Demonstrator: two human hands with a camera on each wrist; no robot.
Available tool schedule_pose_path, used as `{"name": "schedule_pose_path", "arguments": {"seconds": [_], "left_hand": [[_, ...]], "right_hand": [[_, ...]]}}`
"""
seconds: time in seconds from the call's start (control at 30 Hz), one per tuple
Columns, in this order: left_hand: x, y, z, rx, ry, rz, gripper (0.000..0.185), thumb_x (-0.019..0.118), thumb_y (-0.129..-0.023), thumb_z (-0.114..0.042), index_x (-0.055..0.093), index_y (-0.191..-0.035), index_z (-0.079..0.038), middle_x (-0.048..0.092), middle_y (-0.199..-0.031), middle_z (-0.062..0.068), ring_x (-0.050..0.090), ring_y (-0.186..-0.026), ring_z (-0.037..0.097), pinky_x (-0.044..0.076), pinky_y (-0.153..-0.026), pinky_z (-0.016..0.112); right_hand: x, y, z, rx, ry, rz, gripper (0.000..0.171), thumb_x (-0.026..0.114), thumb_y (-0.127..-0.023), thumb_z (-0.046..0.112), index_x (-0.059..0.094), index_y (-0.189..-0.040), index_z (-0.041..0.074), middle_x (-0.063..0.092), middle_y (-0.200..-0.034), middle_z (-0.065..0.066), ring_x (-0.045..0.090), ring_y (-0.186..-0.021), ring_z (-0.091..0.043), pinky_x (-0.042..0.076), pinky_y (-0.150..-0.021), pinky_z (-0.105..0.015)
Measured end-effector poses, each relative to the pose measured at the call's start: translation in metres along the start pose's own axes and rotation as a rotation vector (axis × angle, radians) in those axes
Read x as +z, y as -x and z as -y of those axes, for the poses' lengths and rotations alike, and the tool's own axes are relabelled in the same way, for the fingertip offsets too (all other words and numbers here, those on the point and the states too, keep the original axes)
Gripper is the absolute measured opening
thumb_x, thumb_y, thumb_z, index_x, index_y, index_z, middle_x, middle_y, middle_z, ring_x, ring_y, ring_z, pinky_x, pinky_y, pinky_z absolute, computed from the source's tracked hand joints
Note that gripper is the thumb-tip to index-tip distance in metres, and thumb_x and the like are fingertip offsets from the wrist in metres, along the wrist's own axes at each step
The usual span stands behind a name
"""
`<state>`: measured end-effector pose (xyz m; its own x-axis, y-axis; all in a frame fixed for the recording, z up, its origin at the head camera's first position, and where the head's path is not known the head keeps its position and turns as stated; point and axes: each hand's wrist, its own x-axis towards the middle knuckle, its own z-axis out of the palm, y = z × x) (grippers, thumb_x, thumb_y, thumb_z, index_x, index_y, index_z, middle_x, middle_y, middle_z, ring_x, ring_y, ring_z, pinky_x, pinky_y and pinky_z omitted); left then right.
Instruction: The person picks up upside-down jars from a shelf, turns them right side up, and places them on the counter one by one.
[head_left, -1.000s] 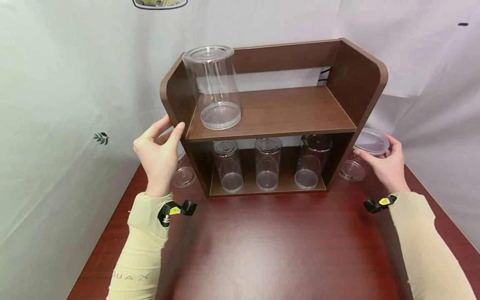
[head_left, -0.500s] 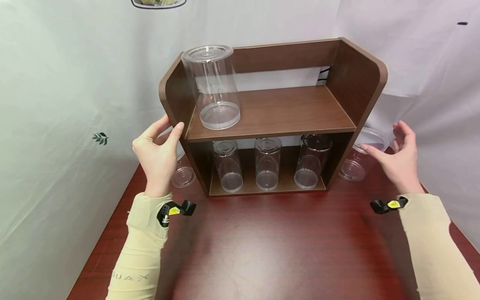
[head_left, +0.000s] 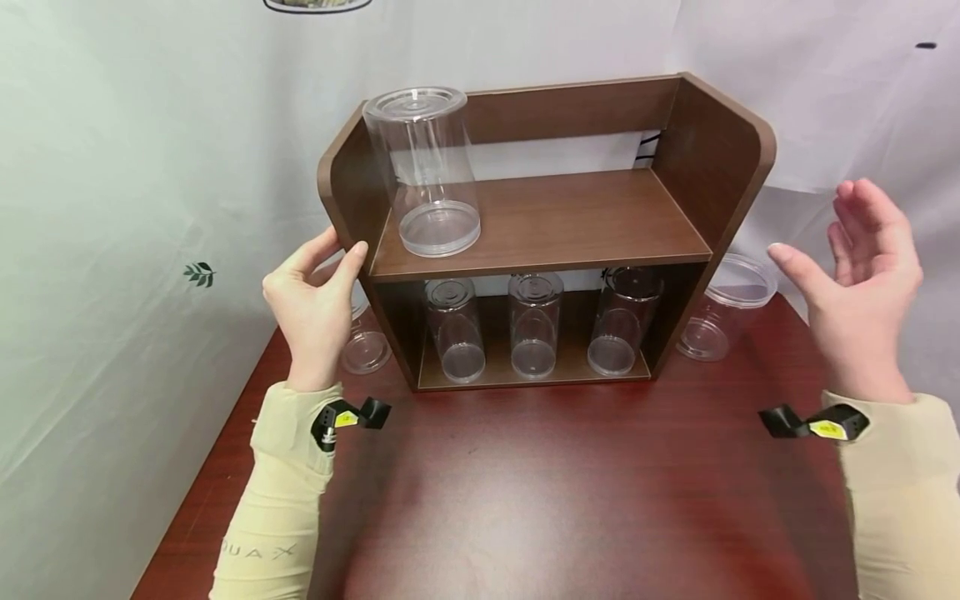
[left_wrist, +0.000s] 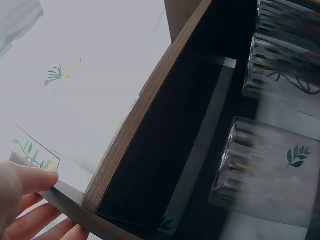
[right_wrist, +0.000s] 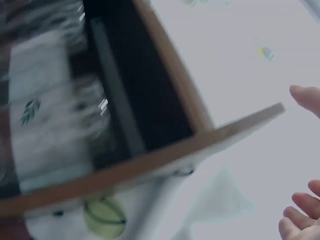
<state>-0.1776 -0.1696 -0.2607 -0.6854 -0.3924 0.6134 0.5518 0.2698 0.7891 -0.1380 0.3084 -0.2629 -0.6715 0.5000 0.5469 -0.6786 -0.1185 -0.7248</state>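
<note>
Left hand [head_left: 315, 304] grips the wooden shelf [head_left: 540, 221] at its left panel; right hand [head_left: 862, 275], open and empty, should square flat against the right panel, avoiding the cup [head_left: 723, 304] beside it.

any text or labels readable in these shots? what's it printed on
"UA X": pale letters on the left sleeve, near the bottom edge of the head view; the start of the word is cut off.
Yellow tags on the wrist camera mounts: too small to read.
Leaf prints on the white backdrop: pictures, no words.
</note>
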Motion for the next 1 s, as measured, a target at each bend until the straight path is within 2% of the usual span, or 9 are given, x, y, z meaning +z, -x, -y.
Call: {"name": "schedule_pose_path", "arguments": {"seconds": [0.17,0.3,0.4,0.7,1.0], "left_hand": [[0.000,-0.001,0.000,-0.015,0.005,0.004,0.029,0.087,-0.083,-0.014,0.081,-0.111,-0.015,0.076,-0.105,0.007,0.075,-0.087,0.017,0.059,-0.084,0.030],[0.000,-0.002,0.000,-0.015,-0.001,0.009,0.030,0.087,-0.083,-0.014,0.081,-0.112,-0.015,0.076,-0.106,0.006,0.075,-0.089,0.017,0.059,-0.084,0.030],[0.000,-0.002,0.000,-0.015,-0.009,0.011,0.030,0.087,-0.083,-0.015,0.081,-0.112,-0.016,0.076,-0.105,0.006,0.075,-0.090,0.017,0.059,-0.084,0.030],[-0.002,0.000,-0.001,-0.014,-0.031,0.004,0.030,0.088,-0.082,-0.018,0.081,-0.111,-0.018,0.077,-0.104,0.004,0.075,-0.091,0.017,0.059,-0.083,0.030],[-0.003,0.000,0.000,0.008,-0.036,0.004,0.028,0.088,-0.082,-0.018,0.081,-0.110,-0.017,0.077,-0.103,0.003,0.075,-0.090,0.019,0.059,-0.083,0.029]], "right_hand": [[0.016,0.005,0.019,-0.024,-0.096,-0.024,0.070,0.081,-0.065,-0.026,0.064,-0.129,-0.004,0.057,-0.137,-0.020,0.050,-0.132,-0.028,0.038,-0.111,-0.025],[0.029,0.011,0.030,-0.051,-0.174,0.011,0.070,0.081,-0.063,-0.028,0.063,-0.128,-0.009,0.059,-0.135,-0.024,0.052,-0.131,-0.031,0.039,-0.112,-0.029],[0.038,0.016,0.035,-0.074,-0.188,0.062,0.071,0.080,-0.063,-0.029,0.061,-0.129,-0.011,0.059,-0.134,-0.027,0.051,-0.131,-0.033,0.039,-0.112,-0.032],[0.060,0.031,0.029,-0.094,-0.171,0.267,0.070,0.080,-0.068,-0.025,0.057,-0.133,-0.015,0.055,-0.138,-0.030,0.049,-0.133,-0.037,0.035,-0.116,-0.037],[0.080,0.045,0.013,-0.049,-0.065,0.456,0.070,0.082,-0.073,-0.019,0.057,-0.137,-0.010,0.054,-0.143,-0.025,0.046,-0.137,-0.034,0.032,-0.117,-0.039]]}}
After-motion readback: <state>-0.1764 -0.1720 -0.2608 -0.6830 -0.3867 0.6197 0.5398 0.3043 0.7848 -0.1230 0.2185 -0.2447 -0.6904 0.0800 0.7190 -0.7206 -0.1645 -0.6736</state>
